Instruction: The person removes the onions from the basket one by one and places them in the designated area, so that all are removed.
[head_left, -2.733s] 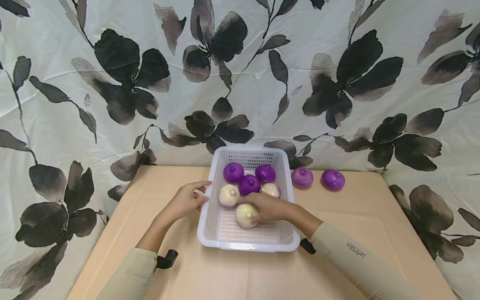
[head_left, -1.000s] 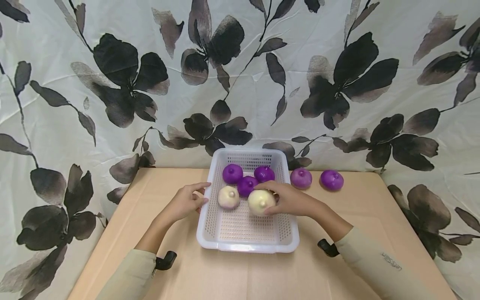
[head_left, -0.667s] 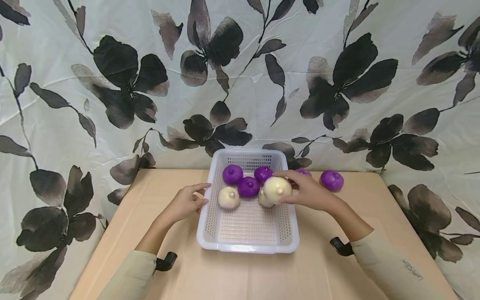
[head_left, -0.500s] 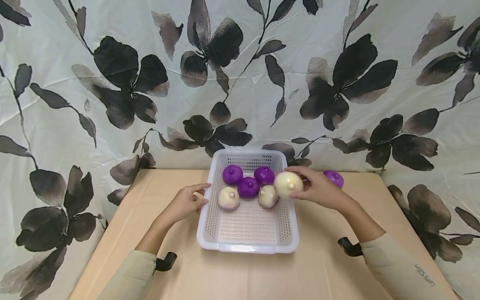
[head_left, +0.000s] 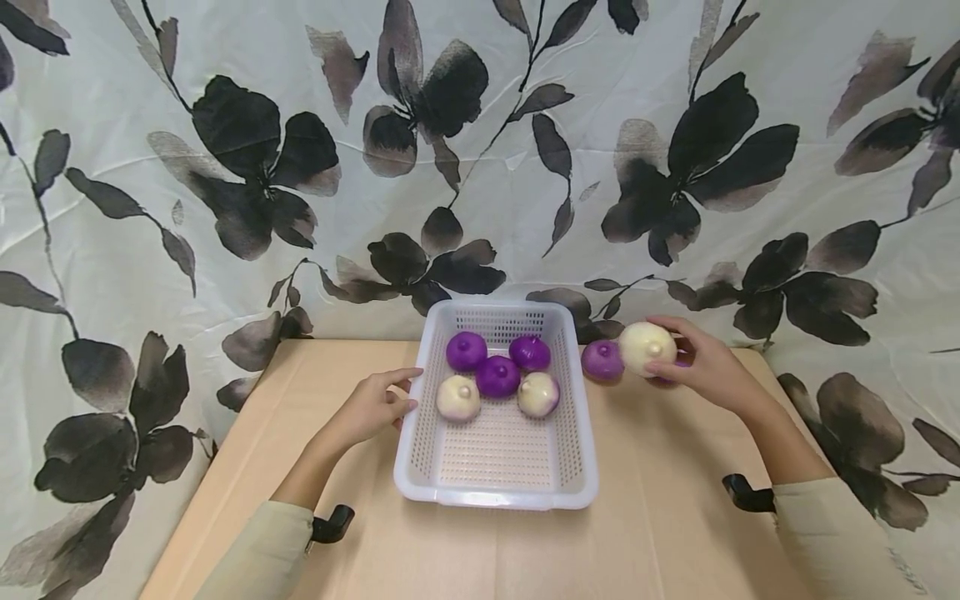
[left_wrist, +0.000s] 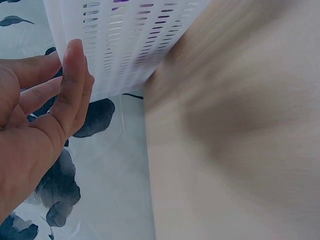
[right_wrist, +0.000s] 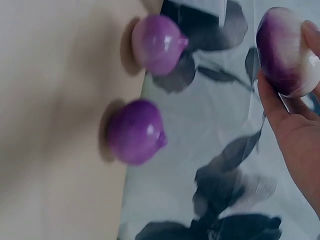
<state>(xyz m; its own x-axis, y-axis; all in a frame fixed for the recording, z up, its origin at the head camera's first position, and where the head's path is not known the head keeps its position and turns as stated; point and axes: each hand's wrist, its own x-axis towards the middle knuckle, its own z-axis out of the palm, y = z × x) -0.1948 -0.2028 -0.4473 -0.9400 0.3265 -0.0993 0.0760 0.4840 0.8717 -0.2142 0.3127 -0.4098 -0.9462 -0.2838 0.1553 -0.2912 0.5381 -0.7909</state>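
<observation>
My right hand (head_left: 708,367) holds a white onion with a purple side (head_left: 645,348) in the air, right of the basket. The right wrist view shows the fingers around this onion (right_wrist: 285,52). Below it on the table are a lighter purple onion (right_wrist: 158,44) and a darker purple onion (right_wrist: 135,132); the darker is mostly hidden in the head view. With straight fingertips, my left hand (head_left: 375,404) touches the left side of a white perforated basket (head_left: 495,498). Inside are several onions: purple ones (head_left: 497,377) at the back and two whitish ones (head_left: 458,398), (head_left: 538,395) in front of them.
The light wooden table (head_left: 480,554) ends just behind the basket. A white cloth with dark flowers (head_left: 540,208) hangs behind it. Black wrist camera mounts (head_left: 332,525) stick out from both sleeves.
My right hand has lifted the white onion out of the basket and carried it right, over the purple onions on the table. The left hand stays at the basket's side.
</observation>
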